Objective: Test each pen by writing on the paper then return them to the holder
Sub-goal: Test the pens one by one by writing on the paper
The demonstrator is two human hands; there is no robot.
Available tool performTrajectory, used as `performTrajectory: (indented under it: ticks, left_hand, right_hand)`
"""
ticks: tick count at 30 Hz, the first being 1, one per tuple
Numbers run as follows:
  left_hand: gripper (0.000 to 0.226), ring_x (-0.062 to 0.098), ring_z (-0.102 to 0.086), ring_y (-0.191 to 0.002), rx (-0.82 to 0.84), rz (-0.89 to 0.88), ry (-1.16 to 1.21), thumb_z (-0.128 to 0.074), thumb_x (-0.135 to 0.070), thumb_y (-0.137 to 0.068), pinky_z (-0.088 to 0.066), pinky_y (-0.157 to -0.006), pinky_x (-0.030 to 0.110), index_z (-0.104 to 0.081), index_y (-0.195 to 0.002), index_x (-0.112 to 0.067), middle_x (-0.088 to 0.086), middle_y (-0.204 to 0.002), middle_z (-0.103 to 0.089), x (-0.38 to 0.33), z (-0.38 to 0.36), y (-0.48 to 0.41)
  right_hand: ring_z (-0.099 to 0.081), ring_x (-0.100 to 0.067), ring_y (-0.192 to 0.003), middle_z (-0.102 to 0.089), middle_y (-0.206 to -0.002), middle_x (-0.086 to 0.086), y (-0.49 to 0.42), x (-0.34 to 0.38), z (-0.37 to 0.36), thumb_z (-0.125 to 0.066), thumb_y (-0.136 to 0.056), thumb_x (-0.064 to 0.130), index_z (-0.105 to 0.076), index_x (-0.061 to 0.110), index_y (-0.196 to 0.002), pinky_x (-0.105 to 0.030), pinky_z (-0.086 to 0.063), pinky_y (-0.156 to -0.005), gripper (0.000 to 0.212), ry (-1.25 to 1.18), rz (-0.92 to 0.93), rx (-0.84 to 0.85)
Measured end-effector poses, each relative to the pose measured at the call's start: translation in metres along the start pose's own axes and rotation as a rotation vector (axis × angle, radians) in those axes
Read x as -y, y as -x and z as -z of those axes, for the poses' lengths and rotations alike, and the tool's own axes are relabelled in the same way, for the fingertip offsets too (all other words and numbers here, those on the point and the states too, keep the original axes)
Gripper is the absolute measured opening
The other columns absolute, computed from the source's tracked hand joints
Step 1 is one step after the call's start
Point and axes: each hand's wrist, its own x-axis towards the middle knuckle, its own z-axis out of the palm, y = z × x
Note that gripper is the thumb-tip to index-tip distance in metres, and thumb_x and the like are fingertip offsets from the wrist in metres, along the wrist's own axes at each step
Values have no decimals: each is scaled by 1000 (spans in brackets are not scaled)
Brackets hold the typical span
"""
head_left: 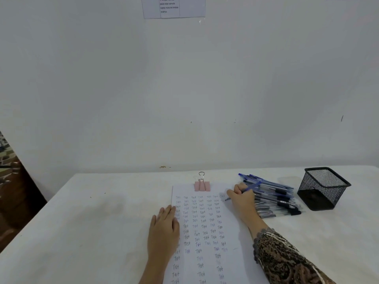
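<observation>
wall (184,89): plain white | notice (173,7): taped up top | table (82,222): white cloth

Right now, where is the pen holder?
In the head view, the holder stands on the table at the far right, just right of the pen pile.

Pink binder clip (202,185), white tablecloth (82,222), printed notice (173,7) on the wall (184,78)
</observation>
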Motion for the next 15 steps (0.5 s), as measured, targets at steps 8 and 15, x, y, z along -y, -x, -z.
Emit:
performTrajectory:
  ticks: [8, 15]
  left_hand:
    - [44, 8, -15, -142, -20, -12, -6, -29, -22, -98, -2, -115, 24, -31, -142, -23, -10, -150, -27, 1, -1, 1]
    - [45, 8, -14, -142, -17, -13, -23, -27, -23, -99, -2, -116, 25, -29, -143, -23, -10, -151, -26, 1, 0, 1]
  right_hand:
    - [-26, -5, -34, -31, -39, 7, -2, 15, 3, -56, -92, 9, -32, 17, -54, -17, -22, -41, 46, -267, -111, -23]
    - [-27, -10, -28, -35, -36, 5, 6, 64, 4, -22, -102, 41, -37, 16, -81, -14, -25, -35, 36, -538, -190, -1]
